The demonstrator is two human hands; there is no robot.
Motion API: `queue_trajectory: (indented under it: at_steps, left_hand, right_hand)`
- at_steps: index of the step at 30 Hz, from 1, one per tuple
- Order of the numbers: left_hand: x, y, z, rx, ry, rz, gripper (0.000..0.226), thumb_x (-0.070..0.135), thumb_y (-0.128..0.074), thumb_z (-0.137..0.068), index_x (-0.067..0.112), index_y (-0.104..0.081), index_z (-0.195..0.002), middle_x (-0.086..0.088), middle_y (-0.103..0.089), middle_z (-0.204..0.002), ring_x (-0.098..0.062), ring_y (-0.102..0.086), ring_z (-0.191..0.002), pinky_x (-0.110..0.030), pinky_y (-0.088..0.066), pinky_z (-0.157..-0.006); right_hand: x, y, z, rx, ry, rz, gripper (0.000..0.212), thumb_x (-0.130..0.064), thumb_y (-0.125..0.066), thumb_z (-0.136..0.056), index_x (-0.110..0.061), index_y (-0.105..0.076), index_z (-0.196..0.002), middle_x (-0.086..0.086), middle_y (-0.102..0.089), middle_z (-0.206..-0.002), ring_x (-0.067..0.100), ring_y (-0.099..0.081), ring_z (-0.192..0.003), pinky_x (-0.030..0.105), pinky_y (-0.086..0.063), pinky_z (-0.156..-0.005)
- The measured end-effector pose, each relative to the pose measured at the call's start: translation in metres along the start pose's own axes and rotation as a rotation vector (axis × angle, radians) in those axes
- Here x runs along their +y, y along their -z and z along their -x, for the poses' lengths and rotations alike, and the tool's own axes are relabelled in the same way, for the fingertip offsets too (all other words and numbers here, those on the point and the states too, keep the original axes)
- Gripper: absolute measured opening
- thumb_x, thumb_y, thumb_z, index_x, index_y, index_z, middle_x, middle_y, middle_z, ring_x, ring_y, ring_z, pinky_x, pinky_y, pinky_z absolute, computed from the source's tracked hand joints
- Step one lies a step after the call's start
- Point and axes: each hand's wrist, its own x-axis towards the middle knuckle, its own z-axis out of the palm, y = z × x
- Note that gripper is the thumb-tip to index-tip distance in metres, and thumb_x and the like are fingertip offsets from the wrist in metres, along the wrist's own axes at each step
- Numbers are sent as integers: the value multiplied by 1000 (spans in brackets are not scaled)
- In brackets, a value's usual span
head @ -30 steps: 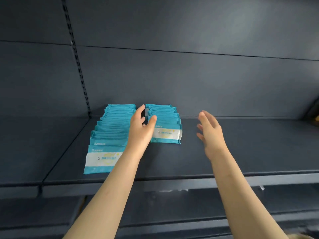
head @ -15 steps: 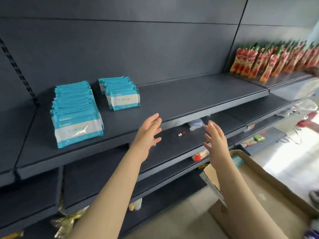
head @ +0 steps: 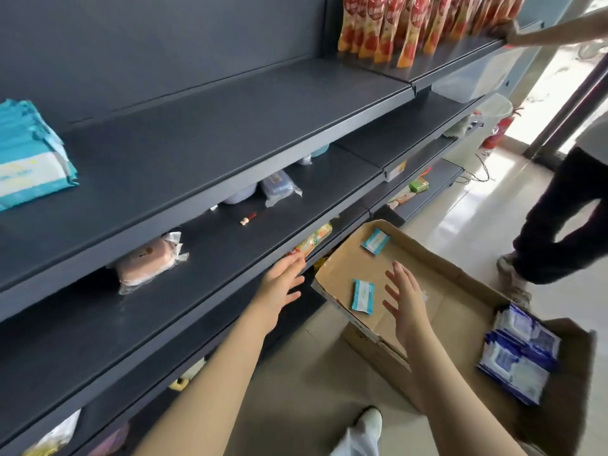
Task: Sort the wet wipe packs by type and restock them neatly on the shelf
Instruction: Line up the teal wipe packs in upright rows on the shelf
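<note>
Both forearms [head: 210, 373] are bare right to the picture's edge, and so are the left hand [head: 279, 284] and right hand [head: 406, 301]. At six o'clock a white shoe [head: 370, 419] shows beneath a pale trouser leg [head: 353, 444].

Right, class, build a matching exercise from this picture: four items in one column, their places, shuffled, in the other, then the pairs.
1 teal wipe stack
2 dark blue wipe packs
3 red-orange pouches
4 pink pack

A in the cardboard box
B on the lower shelf
C standing on the right-hand shelf
D left end of the top shelf

Pairs: 1-D, 2-A, 3-C, 4-B
</note>
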Motion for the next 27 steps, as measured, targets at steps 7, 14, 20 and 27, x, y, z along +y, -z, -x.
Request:
queue_trajectory:
  at_steps: [7,14,20,27]
  left_hand:
    - [-42,-87,-91,37,181,-18,29,40,-56,-97,36,-57,-126,6,-59,-134,-16,-57,-120,-43,-46,-106]
    - [-119,-148,-225,67,343,-61,33,36,-60,-96,31,-59,-128,5,-60,-129,-15,-57,-119,-39,-46,-104]
    - [-219,-185,-370,49,372,-132,36,32,-64,-93,30,-58,-129,3,-56,-135,-17,-52,-125,-42,-42,-109]
    - [-300,-195,-455,14,422,-264,55,34,-71,-87,30,-51,-138,5,-53,-135,-8,-52,-119,-29,-44,-94]
  right_hand:
    - [10,64,-126,-2,-106,84,48,-50,-46,-100,-28,-45,-143,-4,-51,-141,26,-42,-137,46,-35,-110]
    - [63,88,-281,-8,-175,161,42,-50,-47,-99,-32,-48,-137,-6,-53,-137,23,-46,-134,42,-39,-108]
    - [155,92,-431,-12,-174,183,43,-50,-49,-99,-32,-50,-138,-6,-55,-139,18,-50,-128,36,-43,-100]
    - [212,87,-544,-26,-178,162,45,-50,-50,-99,-32,-48,-140,-6,-53,-141,15,-52,-123,32,-45,-95]
